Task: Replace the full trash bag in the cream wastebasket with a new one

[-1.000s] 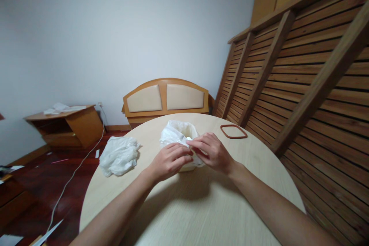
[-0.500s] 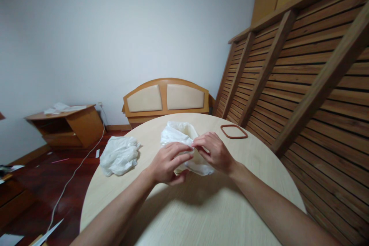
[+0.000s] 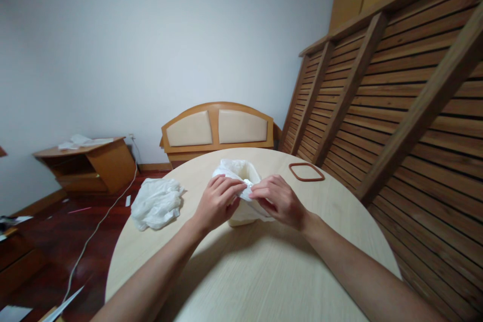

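Gathering the near edge of the white bag point(image 3: 232, 168), we hold our left grip point(image 3: 222, 202) and right grip point(image 3: 279, 202) almost fingertip to fingertip. Our right grip seems to pinch a fold of the thin film; our left grip lays its fingertips on the same edge, though we cannot tell whether its thumb closes behind them. The bag sits just beyond both grips, draped around the mouth of a cream bin point(image 3: 241, 222), whose base shows below and between our hands. We judge that we work this edge from both sides because film so light slips unless it is held at two places close together. The bin stands upright on the round desk point(image 3: 260, 276), straight ahead of us, likely so that either grip reaches the rim without stretching. Out to the left of our left grip lies a crumpled white bundle point(image 3: 156, 204), near the desk's edge and apart from the bin, presumably there to leave us elbow room. Beyond our right grip a brown ring point(image 3: 307, 180), square with rounded corners, lies flat, probably set aside so that the bin's mouth stays open to our fingers.
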### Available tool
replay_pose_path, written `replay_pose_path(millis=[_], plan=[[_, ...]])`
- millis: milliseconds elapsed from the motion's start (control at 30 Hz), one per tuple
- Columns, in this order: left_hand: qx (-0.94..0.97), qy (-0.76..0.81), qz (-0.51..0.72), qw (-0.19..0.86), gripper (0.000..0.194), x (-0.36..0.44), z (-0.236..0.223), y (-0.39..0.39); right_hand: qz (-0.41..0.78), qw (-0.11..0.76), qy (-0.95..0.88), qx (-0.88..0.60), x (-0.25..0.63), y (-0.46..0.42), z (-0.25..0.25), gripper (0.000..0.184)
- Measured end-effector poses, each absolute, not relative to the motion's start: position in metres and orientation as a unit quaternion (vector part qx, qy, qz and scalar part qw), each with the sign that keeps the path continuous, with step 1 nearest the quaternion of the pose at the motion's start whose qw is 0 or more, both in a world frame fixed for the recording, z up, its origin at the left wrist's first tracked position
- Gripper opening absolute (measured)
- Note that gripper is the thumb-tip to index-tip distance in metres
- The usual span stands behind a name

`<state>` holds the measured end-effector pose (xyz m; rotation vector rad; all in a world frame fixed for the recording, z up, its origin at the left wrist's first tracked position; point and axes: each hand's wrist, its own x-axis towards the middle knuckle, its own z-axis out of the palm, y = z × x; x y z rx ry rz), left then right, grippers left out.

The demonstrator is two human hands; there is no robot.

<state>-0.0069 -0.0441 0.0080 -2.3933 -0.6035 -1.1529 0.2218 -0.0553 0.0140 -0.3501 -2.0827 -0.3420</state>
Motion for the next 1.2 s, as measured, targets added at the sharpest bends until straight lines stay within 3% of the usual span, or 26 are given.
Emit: replay_pose_path(millis=[167,633,867,1200], plan=[[-0.861,-0.194,-0.424,0.203,0.023,-0.0075,0.0067,-0.0435,-0.142,0.483,-0.848,-0.162,0.2223,-0.0527,0.0128,0.022],[-0.867,-0.127,-0.459,0.148,0.022,-0.0082,0.006,-0.0431,-0.129,0.48,-0.847,-0.192,0.2177,-0.0528,0.0114,0.012],[-0.861,-0.121,-0.479,0.12,0.015,-0.006,0.0067,-0.0449,-0.129,0.487,-0.844,-0.185,0.2169,-0.0537,0.012,0.022],[-0.856,-0.127,-0.486,0.123,0.016,-0.0042,0.0092,-0.0455,-0.107,0.5,-0.834,-0.207,0.2148,-0.0557,0.013,0.009]])
